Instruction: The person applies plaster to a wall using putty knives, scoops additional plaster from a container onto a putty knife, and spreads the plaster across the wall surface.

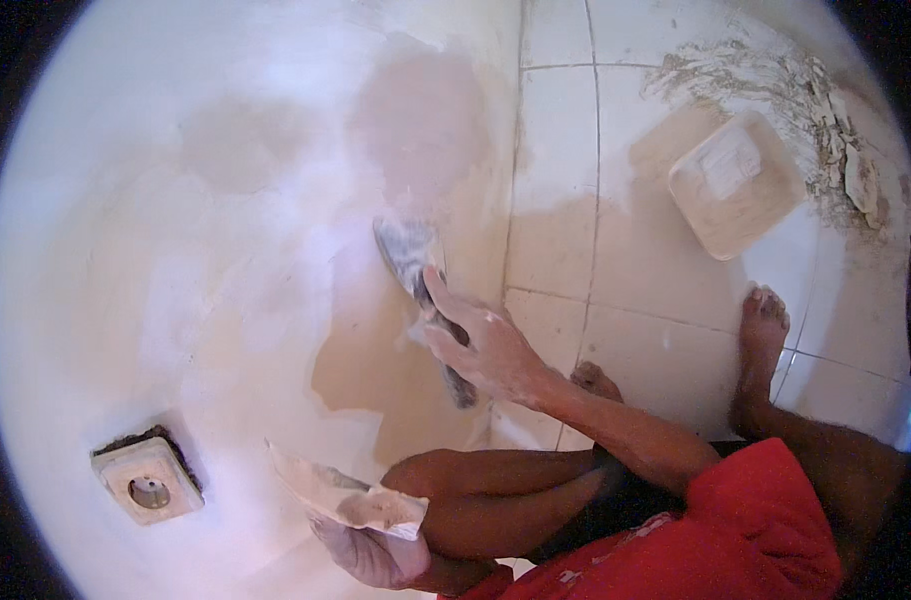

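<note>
My right hand (490, 350) is closed around the handle of a putty knife (407, 248). Its broad blade, smeared with white, lies at the wall (245, 330) just below a pinkish-brown patch (420, 120). Lower down, nearer my body, my left hand (367, 552) grips a pale, flat piece (320, 480) from beneath. A lump of beige putty (380, 508) sits on that piece, close to my knee. Some of the left fingers are hidden under it. White residue marks the fingers of my right hand.
A power socket (150, 490) sits in the wall at lower left, with a dark gap along its edge. On the tiled floor (550, 240) stands a squarish tub (745, 225) with white material inside. Scraped debris (845, 150) lies beyond it. My bare foot (763, 325) is near the tub.
</note>
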`<state>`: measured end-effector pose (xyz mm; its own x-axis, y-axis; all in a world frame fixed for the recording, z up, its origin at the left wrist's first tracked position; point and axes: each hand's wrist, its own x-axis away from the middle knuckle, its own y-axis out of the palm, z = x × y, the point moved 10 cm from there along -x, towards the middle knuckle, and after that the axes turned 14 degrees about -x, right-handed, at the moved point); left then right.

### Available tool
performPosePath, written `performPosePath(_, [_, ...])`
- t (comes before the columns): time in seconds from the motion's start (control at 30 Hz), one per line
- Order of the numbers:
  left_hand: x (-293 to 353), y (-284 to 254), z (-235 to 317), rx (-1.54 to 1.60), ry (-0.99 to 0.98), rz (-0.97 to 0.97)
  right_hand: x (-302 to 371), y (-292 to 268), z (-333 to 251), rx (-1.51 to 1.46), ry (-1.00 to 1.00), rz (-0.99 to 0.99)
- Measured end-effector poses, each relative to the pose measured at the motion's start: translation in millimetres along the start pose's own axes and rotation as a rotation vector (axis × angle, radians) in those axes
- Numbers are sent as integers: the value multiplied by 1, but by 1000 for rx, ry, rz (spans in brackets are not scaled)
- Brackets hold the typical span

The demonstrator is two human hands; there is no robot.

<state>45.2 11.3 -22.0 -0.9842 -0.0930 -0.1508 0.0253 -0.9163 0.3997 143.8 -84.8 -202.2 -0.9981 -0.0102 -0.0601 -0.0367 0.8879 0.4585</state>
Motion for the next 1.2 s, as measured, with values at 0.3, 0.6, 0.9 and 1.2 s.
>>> performPosePath(0.3, [2, -14, -2, -81, -30, 328, -49, -74, 57, -560, 426, 319])
performPosePath(0.6, [-1, -13, 15, -266, 10, 446, -29, 8, -33, -145, 93, 60])
performPosePath(0.9, [-6, -12, 60, -350, 64, 371, -25, -56, 40, -259, 348, 143])
performPosePath(1.2, [-40, -51, -31, -624, -79, 387, 36, -78, 32, -236, 559, -39])
